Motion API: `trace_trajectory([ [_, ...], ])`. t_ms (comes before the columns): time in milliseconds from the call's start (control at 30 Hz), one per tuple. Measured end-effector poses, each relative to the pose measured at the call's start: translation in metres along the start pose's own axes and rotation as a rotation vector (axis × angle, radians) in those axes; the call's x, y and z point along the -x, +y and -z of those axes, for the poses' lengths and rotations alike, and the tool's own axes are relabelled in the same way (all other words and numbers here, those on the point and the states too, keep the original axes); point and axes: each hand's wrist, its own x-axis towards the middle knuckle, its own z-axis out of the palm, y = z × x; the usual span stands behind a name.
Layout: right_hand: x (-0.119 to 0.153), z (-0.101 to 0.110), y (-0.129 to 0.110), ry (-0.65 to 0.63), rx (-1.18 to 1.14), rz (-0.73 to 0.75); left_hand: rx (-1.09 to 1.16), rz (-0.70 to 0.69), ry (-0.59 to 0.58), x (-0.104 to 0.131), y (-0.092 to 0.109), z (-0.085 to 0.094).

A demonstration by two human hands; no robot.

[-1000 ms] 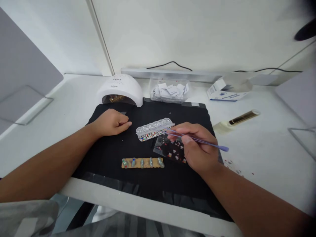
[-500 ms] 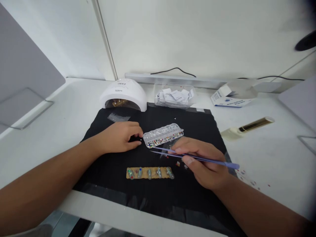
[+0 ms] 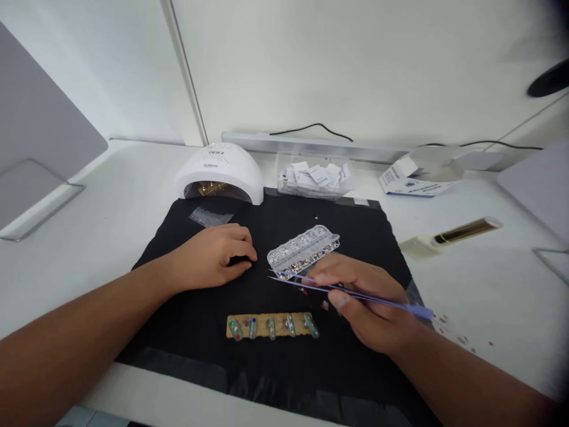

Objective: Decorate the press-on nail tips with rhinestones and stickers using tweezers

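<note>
My right hand (image 3: 371, 296) grips purple tweezers (image 3: 382, 301), their two thin tips apart near the front edge of a clear compartment case (image 3: 302, 249) with its lid open. Small multicoloured gems fill the case. My left hand (image 3: 220, 255) rests on the black mat (image 3: 186, 332) left of the case, fingers curled with thumb and forefinger close together; whether anything is between them is too small to tell. In front of both hands lies a tan strip (image 3: 260, 326) bearing several greenish nail tips, the left ones with green, red and blue gems.
A white nail lamp (image 3: 220, 169) stands at the back left, beside a clear tub of white packets (image 3: 315, 176). An opened box (image 3: 418, 178) and a gold-handled brush (image 3: 462, 231) lie to the right. Loose bits (image 3: 462, 339) are scattered at the right edge.
The gem case has turned and shifted slightly right, away from my left hand, whose fingers no longer reach its edge. The tweezers remain in my right hand. The view has shifted a little.
</note>
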Motion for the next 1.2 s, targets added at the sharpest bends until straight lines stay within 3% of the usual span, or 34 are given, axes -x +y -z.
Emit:
trace_trajectory([
  [367,-0.004,-0.003,0.002,0.012,-0.057,0.012,0.045,0.118,0.022,-0.004,0.0,-0.006],
  [667,-0.005,-0.003,-0.003,0.107,-0.045,0.057,0.065,0.2,-0.002,-0.011,0.015,-0.01],
  [767,-0.004,-0.001,-0.008,0.089,0.007,0.135,0.2,0.234,0.004,-0.007,0.02,-0.003],
  [900,-0.002,0.004,-0.019,-0.039,0.161,0.246,0.453,0.284,0.016,0.0,0.033,0.005],
  [1100,-0.008,0.007,-0.023,-0.118,0.223,0.363,1.051,0.338,-0.017,0.004,0.047,0.0],
  [1200,-0.011,0.006,-0.021,-0.135,0.28,0.364,1.174,0.392,-0.038,0.004,0.049,-0.001],
])
